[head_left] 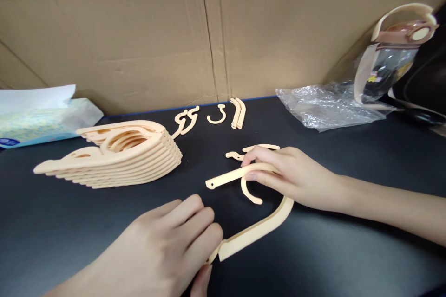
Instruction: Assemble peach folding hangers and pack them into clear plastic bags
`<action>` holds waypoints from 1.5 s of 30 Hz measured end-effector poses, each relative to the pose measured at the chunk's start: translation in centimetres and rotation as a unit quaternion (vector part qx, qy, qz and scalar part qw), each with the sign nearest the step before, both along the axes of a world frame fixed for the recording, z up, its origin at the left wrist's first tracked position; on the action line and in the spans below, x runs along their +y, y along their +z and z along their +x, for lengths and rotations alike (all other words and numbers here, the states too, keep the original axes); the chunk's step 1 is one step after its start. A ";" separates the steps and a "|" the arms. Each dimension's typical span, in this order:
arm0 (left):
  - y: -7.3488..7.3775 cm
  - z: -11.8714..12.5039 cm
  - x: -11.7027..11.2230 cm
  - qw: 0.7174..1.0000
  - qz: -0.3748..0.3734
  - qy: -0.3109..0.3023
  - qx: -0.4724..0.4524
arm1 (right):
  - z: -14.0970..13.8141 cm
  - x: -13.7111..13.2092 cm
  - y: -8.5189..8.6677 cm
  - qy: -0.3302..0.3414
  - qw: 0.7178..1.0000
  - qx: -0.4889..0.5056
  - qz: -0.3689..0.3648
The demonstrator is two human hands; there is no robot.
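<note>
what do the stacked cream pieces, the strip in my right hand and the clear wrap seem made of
Stacked pieces: probably moulded plastic, matte; smooth rounded edges.
Strip: likely similar plastic, matte; even cream colour, neat end hole.
Wrap: probably thin plastic film, glossy; wrinkles catch light.

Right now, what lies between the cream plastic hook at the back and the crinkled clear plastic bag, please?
In the head view, two slim, bent cream plastic strips lie side by side there.

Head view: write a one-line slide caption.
Right hand holding a curved beige strip, left hand gripping a partly hidden piece, near stacked beige parts.
</note>
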State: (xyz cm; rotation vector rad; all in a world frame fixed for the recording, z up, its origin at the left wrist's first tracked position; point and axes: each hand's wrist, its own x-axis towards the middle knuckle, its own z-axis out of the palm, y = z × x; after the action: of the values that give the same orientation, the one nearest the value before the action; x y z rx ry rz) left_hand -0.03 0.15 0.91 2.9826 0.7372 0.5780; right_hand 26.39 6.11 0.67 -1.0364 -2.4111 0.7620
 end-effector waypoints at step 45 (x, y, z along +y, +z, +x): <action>-0.3 -1.1 0.6 0.995 0.066 0.072 0.029 | 0.1 0.2 0.0 -0.036 0.998 -0.001 0.061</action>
State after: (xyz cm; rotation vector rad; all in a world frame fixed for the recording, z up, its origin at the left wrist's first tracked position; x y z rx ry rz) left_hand -1.13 0.80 0.60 3.0970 0.9623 0.5679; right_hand 26.47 6.27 0.67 -1.0685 -2.3759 0.5824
